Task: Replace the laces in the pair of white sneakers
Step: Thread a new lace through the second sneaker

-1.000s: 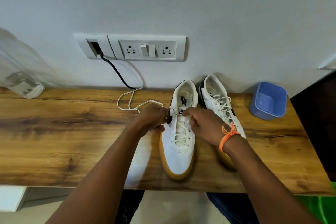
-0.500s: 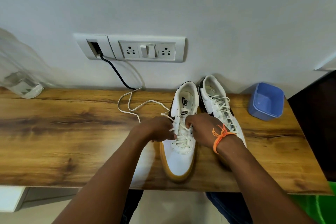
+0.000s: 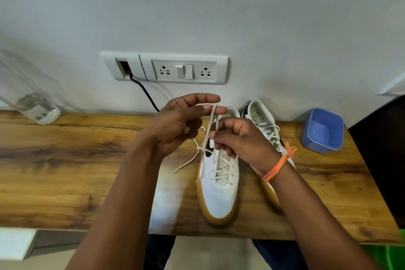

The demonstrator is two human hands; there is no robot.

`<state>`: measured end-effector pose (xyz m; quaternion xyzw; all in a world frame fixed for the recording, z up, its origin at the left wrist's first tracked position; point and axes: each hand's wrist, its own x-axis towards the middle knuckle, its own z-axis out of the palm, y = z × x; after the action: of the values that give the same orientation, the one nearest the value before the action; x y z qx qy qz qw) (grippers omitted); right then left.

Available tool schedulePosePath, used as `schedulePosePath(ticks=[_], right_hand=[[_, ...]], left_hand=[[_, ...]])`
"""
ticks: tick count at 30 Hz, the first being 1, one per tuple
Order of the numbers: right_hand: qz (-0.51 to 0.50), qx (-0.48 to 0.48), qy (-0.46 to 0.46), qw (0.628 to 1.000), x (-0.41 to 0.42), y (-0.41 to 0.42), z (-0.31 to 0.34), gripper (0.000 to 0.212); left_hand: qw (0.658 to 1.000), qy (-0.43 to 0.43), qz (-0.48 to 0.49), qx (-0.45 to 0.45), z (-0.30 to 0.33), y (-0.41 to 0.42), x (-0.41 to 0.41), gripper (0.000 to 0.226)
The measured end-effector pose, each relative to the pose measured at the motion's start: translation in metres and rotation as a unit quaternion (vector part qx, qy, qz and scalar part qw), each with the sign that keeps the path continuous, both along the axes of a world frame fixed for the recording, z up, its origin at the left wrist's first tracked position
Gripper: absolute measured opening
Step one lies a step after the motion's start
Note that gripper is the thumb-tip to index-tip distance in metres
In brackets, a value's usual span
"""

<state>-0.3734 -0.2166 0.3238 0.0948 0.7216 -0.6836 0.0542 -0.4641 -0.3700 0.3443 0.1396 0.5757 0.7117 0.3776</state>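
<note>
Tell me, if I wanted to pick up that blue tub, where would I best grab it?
Grip the blue tub by its rim, coming from above. It sits open side up on the wooden table, apart from the sneakers, and its near and left walls are free. Its far side sits close to the wall.

You are in a home or a similar lived-in room, standing at a wall-mounted wooden shelf-desk point(image 3: 65, 160) with a wood-grain laminate top. On the plain painted wall just above it sits a white switchboard point(image 3: 164, 68) with 2 sockets and 2 switches, and a black cable point(image 3: 144, 92) runs from its left module down toward the desk. Far left of the switchboard a clear water bottle point(image 3: 32, 105) rests on the desk; to its lower right stands a blue plastic container point(image 3: 322, 131).
</note>
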Motion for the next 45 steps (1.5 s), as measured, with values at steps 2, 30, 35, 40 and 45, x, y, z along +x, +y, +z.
schedulePosePath(ticks=[2, 30, 35, 40, 45], right_hand=[[-0.026, -0.006, 0.0, 1.0, 0.002, 0.004, -0.002, 0.011], [-0.022, 0.038, -0.011, 0.999, 0.01, 0.052, -0.016, 0.017], [0.02, 0.144, -0.021, 0.989, 0.01, 0.058, -0.024, 0.016], [0.025, 0.258, -0.049, 0.965, 0.011, 0.068, -0.032, 0.003], [0.002, 0.323, -0.066, 0.944, 0.01, 0.075, -0.041, 0.005]], left_hand=[[1.0, 0.011, 0.017, 0.023, -0.001, 0.001, 0.002, 0.039], [0.991, -0.031, 0.09, -0.091, -0.017, -0.015, -0.017, 0.054], [0.872, 0.254, -0.031, -0.418, -0.043, -0.03, -0.024, 0.057], [0.758, 0.229, -0.162, -0.589, -0.063, -0.041, -0.03, 0.05], [0.747, 0.237, -0.103, -0.612, -0.073, -0.035, -0.035, 0.039]])
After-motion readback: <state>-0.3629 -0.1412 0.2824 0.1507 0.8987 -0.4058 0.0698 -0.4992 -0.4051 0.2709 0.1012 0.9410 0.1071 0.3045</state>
